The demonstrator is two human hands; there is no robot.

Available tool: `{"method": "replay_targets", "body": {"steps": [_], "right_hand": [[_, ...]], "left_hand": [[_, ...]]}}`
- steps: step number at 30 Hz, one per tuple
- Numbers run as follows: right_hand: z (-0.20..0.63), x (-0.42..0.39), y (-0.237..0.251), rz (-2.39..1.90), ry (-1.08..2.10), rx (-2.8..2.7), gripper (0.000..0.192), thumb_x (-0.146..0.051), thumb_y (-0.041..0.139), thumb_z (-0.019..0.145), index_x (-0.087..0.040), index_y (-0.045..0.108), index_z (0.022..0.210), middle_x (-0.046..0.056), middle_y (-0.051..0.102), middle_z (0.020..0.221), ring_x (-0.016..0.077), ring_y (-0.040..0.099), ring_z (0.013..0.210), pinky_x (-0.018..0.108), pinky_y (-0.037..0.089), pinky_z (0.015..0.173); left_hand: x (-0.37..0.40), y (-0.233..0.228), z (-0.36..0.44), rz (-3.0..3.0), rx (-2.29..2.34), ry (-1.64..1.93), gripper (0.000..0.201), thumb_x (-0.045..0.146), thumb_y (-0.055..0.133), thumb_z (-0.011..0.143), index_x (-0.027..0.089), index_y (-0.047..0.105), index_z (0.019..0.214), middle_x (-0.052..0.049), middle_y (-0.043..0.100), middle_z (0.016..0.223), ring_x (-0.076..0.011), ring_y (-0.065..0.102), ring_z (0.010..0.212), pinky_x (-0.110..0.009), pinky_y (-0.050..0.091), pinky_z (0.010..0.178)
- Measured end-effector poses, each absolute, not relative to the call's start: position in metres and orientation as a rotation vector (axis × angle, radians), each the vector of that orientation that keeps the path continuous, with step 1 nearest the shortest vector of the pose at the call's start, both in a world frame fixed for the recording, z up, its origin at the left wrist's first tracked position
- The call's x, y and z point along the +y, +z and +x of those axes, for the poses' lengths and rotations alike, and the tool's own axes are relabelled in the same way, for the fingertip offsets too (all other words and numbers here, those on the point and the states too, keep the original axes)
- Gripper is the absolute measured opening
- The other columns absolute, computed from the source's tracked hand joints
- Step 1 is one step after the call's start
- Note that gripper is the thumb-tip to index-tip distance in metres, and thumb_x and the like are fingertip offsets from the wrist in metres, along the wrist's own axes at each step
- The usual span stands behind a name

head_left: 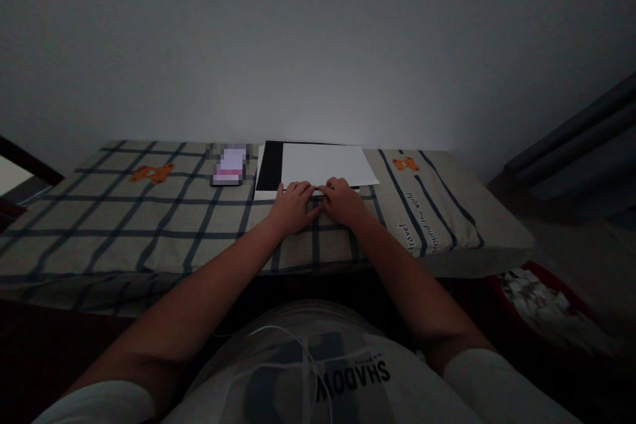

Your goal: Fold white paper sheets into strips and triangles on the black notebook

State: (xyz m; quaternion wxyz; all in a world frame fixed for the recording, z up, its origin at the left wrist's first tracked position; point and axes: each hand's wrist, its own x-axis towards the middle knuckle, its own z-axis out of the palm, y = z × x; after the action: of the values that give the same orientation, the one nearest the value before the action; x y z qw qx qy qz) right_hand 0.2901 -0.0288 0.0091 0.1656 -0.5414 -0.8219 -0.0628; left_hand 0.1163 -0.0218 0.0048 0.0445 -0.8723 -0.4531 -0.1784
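A white sheet of paper (pixel 325 162) lies, slightly askew, on a black flat board or folder (pixel 269 169), with more white pages showing beneath it. At the paper's near edge, my left hand (pixel 297 207) has its fingers curled and pressed together on that edge. Close beside it, almost touching, my right hand (pixel 344 204) is closed on the same edge, fingertips bent over it. The thumbs and the part of the edge under the fingers are partly hidden.
The stack rests on a checked cloth (pixel 199 215) with bear prints, covering a narrow table against a wall. To the left lies a phone (pixel 231 165) with a lit, pixelated screen. A red container (pixel 539 271) with crumpled white scraps stands low at right. A white cable (pixel 283 330) crosses my shirt.
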Motion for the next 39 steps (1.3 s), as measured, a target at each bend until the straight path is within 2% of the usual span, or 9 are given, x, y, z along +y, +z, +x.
{"method": "replay_targets", "body": {"steps": [22,28,33,39], "right_hand": [[0.2940,-0.0265,0.0119,-1.766,-0.066,-2.091,0.032,-0.024,0.046,0.089,-0.019,0.072,0.107,0.012,0.058,0.102,0.0233,0.048,0.100,0.034,0.043,0.083],[0.2951,-0.0254,0.0127,-1.834,-0.070,-2.031,0.031,-0.024,0.046,0.089,-0.019,0.073,0.102,0.012,0.059,0.101,0.0243,0.049,0.100,0.034,0.044,0.079],[0.2958,-0.0247,0.0115,-1.810,-0.113,-2.059,0.030,-0.023,0.045,0.089,-0.017,0.072,0.102,0.013,0.059,0.101,0.0248,0.048,0.099,0.034,0.043,0.078],[0.2973,-0.0246,0.0101,-1.560,-0.180,-2.297,0.034,-0.016,0.044,0.088,-0.016,0.064,0.116,0.012,0.058,0.106,0.0228,0.046,0.102,0.033,0.040,0.084]], "left_hand": [[-0.0222,0.0054,0.1178,-2.657,-1.409,-0.567,0.050,0.053,0.052,0.086,0.019,0.051,0.123,-0.011,0.055,0.127,-0.0301,0.046,0.118,-0.053,0.030,0.103],[-0.0228,0.0060,0.1176,-2.648,-1.434,-0.550,0.050,0.054,0.049,0.087,0.019,0.051,0.122,-0.012,0.055,0.127,-0.0297,0.046,0.118,-0.051,0.029,0.104],[-0.0233,0.0071,0.1173,-2.657,-1.441,-0.540,0.049,0.053,0.049,0.088,0.019,0.050,0.124,-0.012,0.054,0.129,-0.0296,0.045,0.119,-0.051,0.027,0.105],[-0.0232,0.0067,0.1169,-2.664,-1.414,-0.540,0.049,0.053,0.048,0.088,0.026,0.049,0.129,-0.010,0.053,0.130,-0.0301,0.044,0.120,-0.053,0.028,0.104]]}}
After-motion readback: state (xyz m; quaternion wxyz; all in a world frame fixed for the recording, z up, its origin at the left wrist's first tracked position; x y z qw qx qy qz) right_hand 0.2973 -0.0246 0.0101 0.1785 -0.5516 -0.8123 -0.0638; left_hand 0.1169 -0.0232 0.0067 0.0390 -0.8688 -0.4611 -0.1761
